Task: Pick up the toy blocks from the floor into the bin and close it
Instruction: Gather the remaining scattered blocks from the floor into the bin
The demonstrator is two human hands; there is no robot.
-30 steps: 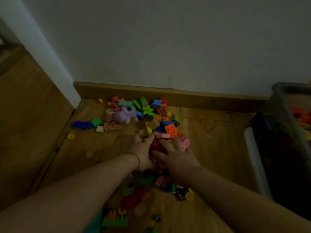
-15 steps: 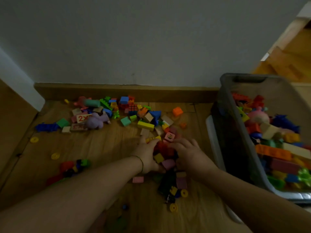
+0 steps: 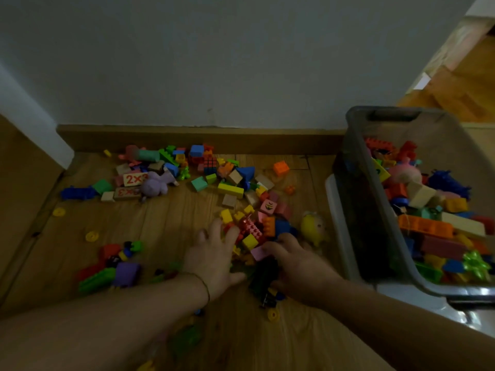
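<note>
Toy blocks: a small mixed heap (red, orange, yellow, blue, pink) lies on the wooden floor between the two hands, left of the bin. More blocks are strewn along the skirting board, and many already lie in the bin.

Left hand: palm down on the floor at the heap's left side. The fingers are straight and spread, their tips touching the nearest yellow and red blocks.

Right hand: at the heap's near right side, its fingers bent over a pink block and some dark pieces. I cannot tell whether they grip anything.

Bin: open, standing on a pale lid.

A yellow soft toy lies between heap and bin. A purple plush lies beside a "2×3" tile.

Against the frame half a second back: the hands were cupped close round the heap. Now they sit further apart and nearer the person, the left fingers have splayed, and the yellow toy is uncovered.
</note>
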